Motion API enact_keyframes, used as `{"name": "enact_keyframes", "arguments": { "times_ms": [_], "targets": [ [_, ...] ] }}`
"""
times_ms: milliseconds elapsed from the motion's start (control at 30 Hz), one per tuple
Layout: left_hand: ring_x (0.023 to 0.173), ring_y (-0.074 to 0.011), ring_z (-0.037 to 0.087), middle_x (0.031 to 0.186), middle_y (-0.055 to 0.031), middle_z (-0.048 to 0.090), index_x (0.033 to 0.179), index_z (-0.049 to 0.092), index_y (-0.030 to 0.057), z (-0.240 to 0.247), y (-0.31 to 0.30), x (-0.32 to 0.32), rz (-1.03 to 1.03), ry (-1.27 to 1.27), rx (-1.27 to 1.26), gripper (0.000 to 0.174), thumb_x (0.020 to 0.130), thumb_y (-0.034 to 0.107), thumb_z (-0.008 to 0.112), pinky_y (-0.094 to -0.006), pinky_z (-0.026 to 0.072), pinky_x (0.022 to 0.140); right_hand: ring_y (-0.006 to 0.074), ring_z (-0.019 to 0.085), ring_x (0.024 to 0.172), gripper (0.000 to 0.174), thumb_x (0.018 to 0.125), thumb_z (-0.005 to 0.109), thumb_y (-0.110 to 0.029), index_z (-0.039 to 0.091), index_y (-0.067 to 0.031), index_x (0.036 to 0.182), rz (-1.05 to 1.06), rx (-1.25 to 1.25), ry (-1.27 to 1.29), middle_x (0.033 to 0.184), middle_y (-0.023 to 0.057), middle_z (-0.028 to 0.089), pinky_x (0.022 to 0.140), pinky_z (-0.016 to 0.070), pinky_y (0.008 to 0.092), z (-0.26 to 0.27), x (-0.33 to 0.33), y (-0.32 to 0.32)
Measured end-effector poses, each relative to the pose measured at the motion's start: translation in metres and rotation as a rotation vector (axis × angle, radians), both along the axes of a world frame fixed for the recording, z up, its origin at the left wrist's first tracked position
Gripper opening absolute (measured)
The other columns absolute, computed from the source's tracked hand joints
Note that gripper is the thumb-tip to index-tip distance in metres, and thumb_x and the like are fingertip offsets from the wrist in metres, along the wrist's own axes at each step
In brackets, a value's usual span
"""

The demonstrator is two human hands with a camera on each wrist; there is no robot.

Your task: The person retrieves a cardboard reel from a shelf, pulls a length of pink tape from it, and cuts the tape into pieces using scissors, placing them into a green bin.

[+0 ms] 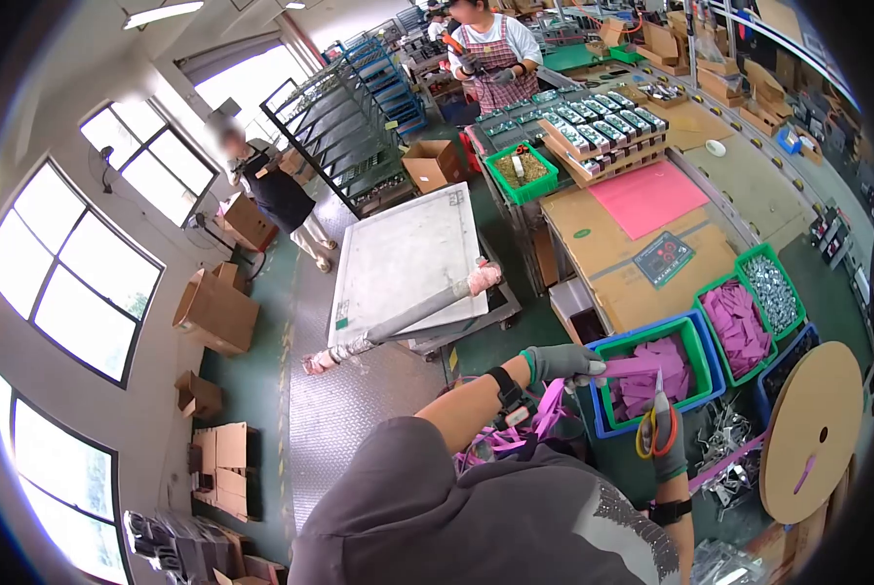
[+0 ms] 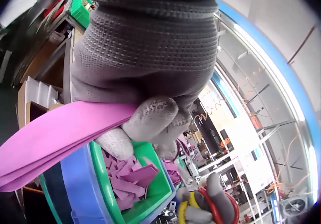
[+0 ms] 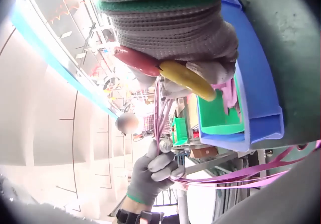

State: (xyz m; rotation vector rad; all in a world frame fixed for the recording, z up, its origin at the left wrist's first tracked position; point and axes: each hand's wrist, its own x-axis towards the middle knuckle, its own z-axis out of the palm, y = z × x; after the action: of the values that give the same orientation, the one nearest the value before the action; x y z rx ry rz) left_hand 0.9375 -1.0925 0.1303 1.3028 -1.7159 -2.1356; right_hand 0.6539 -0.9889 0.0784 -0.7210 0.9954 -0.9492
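Note:
My gloved left hand (image 1: 563,364) pinches layered pink strips (image 2: 65,136) between thumb and fingers, beside the blue bin. Their long ends trail off to one side in the right wrist view. In my gloved right hand (image 1: 669,448) are scissors (image 1: 657,429) with red and yellow handles, my fingers curled round them. The blades point up toward the strips over the bin; whether they touch the strips I cannot tell. Below, cut pink pieces (image 1: 641,388) lie in a green basket (image 2: 161,196) set inside a blue bin (image 1: 604,431).
A big cardboard reel (image 1: 812,429) with pink strip stands at the right, near metal brackets (image 1: 731,444). Green bins hold more pink pieces (image 1: 737,327) and metal parts (image 1: 768,292). Ahead are a cardboard-topped table (image 1: 593,244) and a white-topped cart (image 1: 407,249). Two people stand farther off.

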Motion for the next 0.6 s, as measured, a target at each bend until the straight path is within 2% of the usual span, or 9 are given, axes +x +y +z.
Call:
{"name": "enact_keyframes", "arguments": {
  "times_ms": [67, 133, 167, 200, 267, 300, 500, 600],
  "targets": [
    [0.058, -0.0081, 0.043, 0.067, 0.0018, 0.046, 0.103, 0.064, 0.0006, -0.001, -0.002, -0.007, 0.011, 0.02, -0.012, 0.042, 0.1, 0.039, 0.049, -0.0255, 0.0427, 0.052, 0.0093, 0.05, 0.046, 0.038, 0.096, 0.052, -0.042, 0.056, -0.0044, 0.093, 0.002, 0.009, 0.063, 0.058, 0.0026, 0.053, 0.043, 0.04, 0.0239, -0.016, -0.005, 0.003],
    [0.059, -0.0093, 0.044, 0.067, 0.0011, 0.046, 0.104, 0.064, 0.0009, -0.007, -0.005, -0.014, 0.118, 0.059, 0.009, 0.04, 0.1, 0.037, 0.048, -0.0262, 0.0439, 0.053, 0.0126, 0.052, 0.047, 0.039, 0.096, 0.053, -0.043, 0.056, -0.0039, 0.098, 0.126, -0.016, 0.152, 0.06, 0.0039, 0.055, 0.045, 0.0431, 0.026, -0.024, -0.007, 0.009],
    [0.06, -0.01, 0.045, 0.067, 0.0006, 0.046, 0.103, 0.064, 0.0006, -0.009, -0.007, -0.016, 0.112, 0.076, -0.015, 0.04, 0.1, 0.037, 0.047, -0.0272, 0.0447, 0.054, 0.0154, 0.06, 0.063, 0.047, 0.094, 0.055, -0.046, 0.054, -0.0032, 0.113, 0.202, -0.003, 0.072, 0.075, 0.007, 0.062, 0.058, 0.0489, 0.0274, -0.026, -0.011, 0.013],
    [0.06, -0.01, 0.045, 0.067, 0.0006, 0.046, 0.103, 0.064, 0.0006, -0.005, -0.005, -0.021, 0.107, 0.08, -0.01, 0.04, 0.1, 0.037, 0.047, -0.0272, 0.0447, 0.054, 0.0154, 0.06, 0.063, 0.047, 0.094, 0.055, -0.046, 0.054, -0.0032, 0.113, 0.198, 0.002, 0.076, 0.075, 0.007, 0.062, 0.058, 0.0489, 0.0274, -0.027, -0.01, 0.015],
    [0.06, -0.0101, 0.045, 0.068, 0.0004, 0.047, 0.103, 0.063, 0.0013, 0.004, -0.002, -0.033, 0.075, 0.119, -0.006, 0.038, 0.101, 0.035, 0.046, -0.0273, 0.0446, 0.053, 0.0145, 0.06, 0.077, 0.056, 0.092, 0.06, -0.046, 0.046, -0.0047, 0.127, 0.306, -0.305, 0.048, 0.092, 0.008, 0.063, 0.068, 0.0481, 0.0278, -0.03, -0.004, 0.017],
    [0.06, -0.0101, 0.045, 0.068, 0.0009, 0.047, 0.098, 0.061, 0.0041, 0.008, 0.001, -0.038, 0.041, 0.099, -0.001, 0.034, 0.101, 0.034, 0.046, -0.0272, 0.0445, 0.054, 0.0133, 0.058, 0.089, 0.062, 0.09, 0.064, -0.044, 0.042, -0.0053, 0.133, 0.36, -0.282, 0.015, 0.105, 0.0072, 0.062, 0.075, 0.0467, 0.0271, -0.023, -0.006, 0.014],
    [0.061, -0.0103, 0.046, 0.07, 0.0014, 0.048, 0.085, 0.053, 0.0082, 0.013, 0.012, -0.05, 0.007, 0.082, 0.004, 0.031, 0.101, 0.033, 0.046, -0.0275, 0.0452, 0.056, 0.0136, 0.058, 0.095, 0.062, 0.089, 0.066, -0.043, 0.043, -0.0053, 0.133, 0.347, -0.279, 0.038, 0.105, 0.0068, 0.06, 0.077, 0.0473, 0.0266, -0.027, -0.005, 0.005],
    [0.061, -0.0105, 0.047, 0.071, 0.0013, 0.048, 0.085, 0.053, 0.0082, 0.006, 0.013, -0.05, 0.008, 0.115, 0.022, 0.031, 0.101, 0.034, 0.047, -0.0278, 0.0458, 0.057, 0.0133, 0.058, 0.093, 0.064, 0.09, 0.066, -0.041, 0.04, -0.0051, 0.136, 0.363, -0.296, 0.02, 0.106, 0.0061, 0.06, 0.076, 0.0478, 0.0266, -0.02, -0.005, 0.005]
  ]
}}
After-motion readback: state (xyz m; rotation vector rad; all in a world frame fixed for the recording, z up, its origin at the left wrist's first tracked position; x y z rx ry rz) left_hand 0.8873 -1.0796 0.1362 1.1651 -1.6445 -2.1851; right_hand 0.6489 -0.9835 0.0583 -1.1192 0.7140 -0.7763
